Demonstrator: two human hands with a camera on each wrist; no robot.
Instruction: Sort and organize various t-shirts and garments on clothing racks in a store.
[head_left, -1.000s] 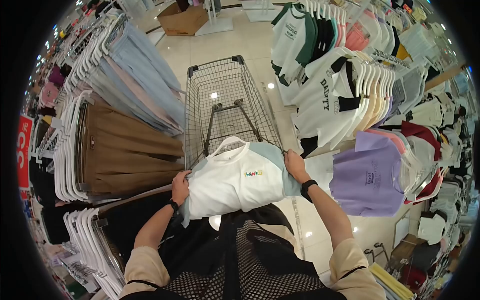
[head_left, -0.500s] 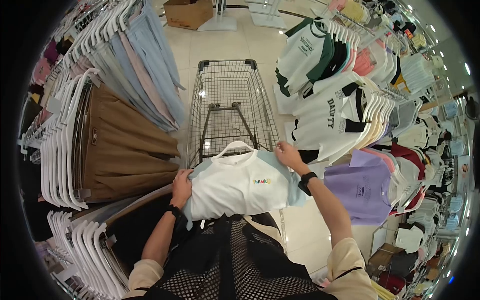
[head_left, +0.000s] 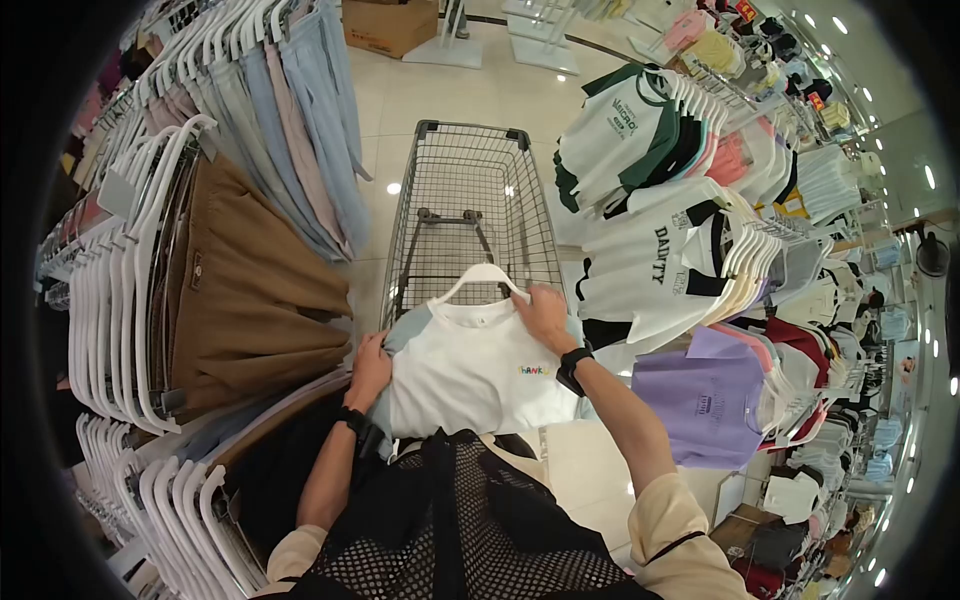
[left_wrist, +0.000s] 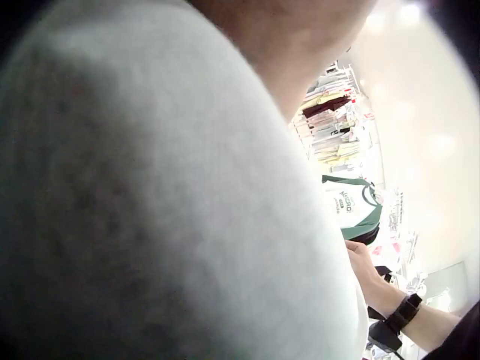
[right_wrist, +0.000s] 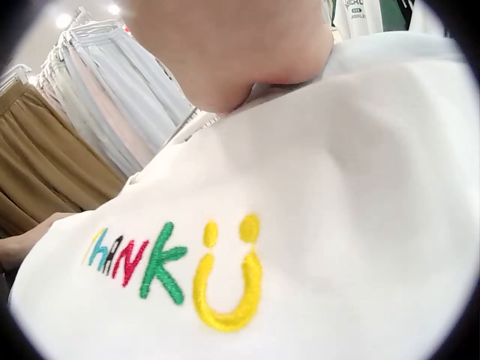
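A white shirt [head_left: 465,375] with pale blue-grey sleeves and small coloured lettering hangs on a white hanger [head_left: 483,276] in front of the person's body. The left hand [head_left: 370,370] pinches the sleeve at the shirt's left side. At the neckline, beside the hanger's right arm, the right hand [head_left: 545,318] grips the shoulder cloth. In the right wrist view the embroidered lettering [right_wrist: 172,270] fills the lower part, and the right hand [right_wrist: 232,52] lies on the cloth above it. Pale cloth [left_wrist: 180,195] covers most of the left wrist view.
A wire shopping cart [head_left: 470,170] stands just beyond the shirt. To the left hang brown trousers [head_left: 250,290] and pale blue trousers [head_left: 325,130] on racks. On the right are racks with a DAINTY shirt [head_left: 640,255] and a purple shirt [head_left: 695,398]. A cardboard box [head_left: 390,27] lies ahead.
The right hand has moved from the right sleeve inward to the neckline near the hanger. The left hand keeps its hold on the left sleeve. The head view has shifted.
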